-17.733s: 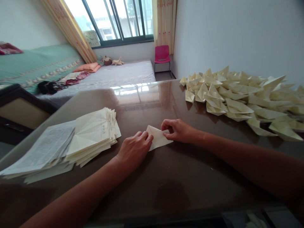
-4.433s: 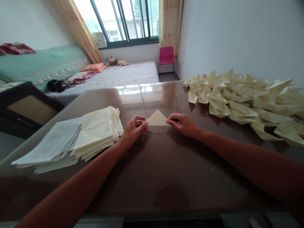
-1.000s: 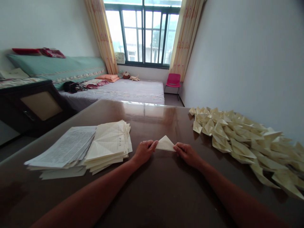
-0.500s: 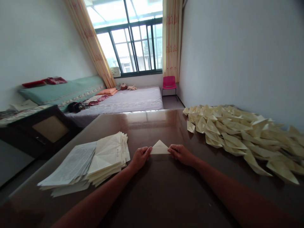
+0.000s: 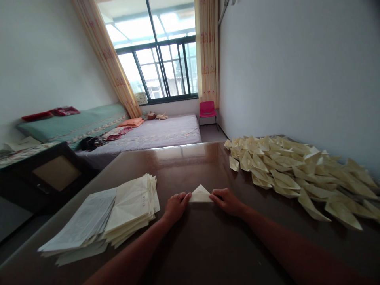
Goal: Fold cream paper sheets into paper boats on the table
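Just below the centre of the frame I have the left hand (image 5: 175, 206) and the right hand (image 5: 227, 201) on a small folded paper triangle (image 5: 201, 194). It sits with its long edge on the glossy brown table (image 5: 208, 245) and its peak points away toward the window. The step in hand looks to me like drawing the two lower corners apart. To do it well I would pull evenly from both ends, low against the table, so the centre crease runs straight and the thin paper does not tear at the corners.

The left hand's thumb and fingers are pinched together on the triangle's left corner. The right hand's are pinched on the right corner, knuckles up. Neither hand holds anything else.

At lower left, near the left wrist, a fanned stack of creased sheets (image 5: 133, 204) overlaps a stack of printed sheets (image 5: 83, 225). Along the right side of the frame spreads a heap of folded paper shapes (image 5: 297, 174), well apart from the right hand.
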Action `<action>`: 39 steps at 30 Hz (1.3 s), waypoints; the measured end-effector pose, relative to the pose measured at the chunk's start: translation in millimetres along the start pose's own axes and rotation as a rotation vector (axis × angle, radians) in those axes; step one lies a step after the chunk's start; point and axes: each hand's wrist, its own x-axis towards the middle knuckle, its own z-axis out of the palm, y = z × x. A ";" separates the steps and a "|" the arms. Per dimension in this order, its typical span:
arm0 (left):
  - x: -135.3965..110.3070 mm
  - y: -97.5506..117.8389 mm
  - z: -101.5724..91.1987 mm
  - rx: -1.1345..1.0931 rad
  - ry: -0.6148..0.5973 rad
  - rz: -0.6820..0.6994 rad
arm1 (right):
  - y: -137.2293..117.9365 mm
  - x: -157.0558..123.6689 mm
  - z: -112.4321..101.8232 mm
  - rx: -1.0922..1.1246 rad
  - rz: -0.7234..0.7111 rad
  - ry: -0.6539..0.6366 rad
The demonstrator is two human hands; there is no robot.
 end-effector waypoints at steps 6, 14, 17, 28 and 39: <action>-0.9 -1.7 1.8 -0.065 0.014 -0.011 | -2.5 1.8 -3.1 0.053 0.033 -0.033; -4.7 -7.5 -1.1 -0.375 -0.033 -0.002 | -9.2 1.0 3.0 0.035 0.057 -0.061; -6.8 -5.1 -2.3 -0.555 -0.048 -0.045 | -9.7 -0.6 5.2 0.113 0.118 -0.088; -12.2 13.5 -5.0 -0.864 -0.023 -0.151 | -21.5 9.3 9.0 0.117 0.239 -0.099; 29.3 25.2 5.8 -1.010 0.210 -0.198 | -11.2 35.8 10.8 0.376 0.342 0.033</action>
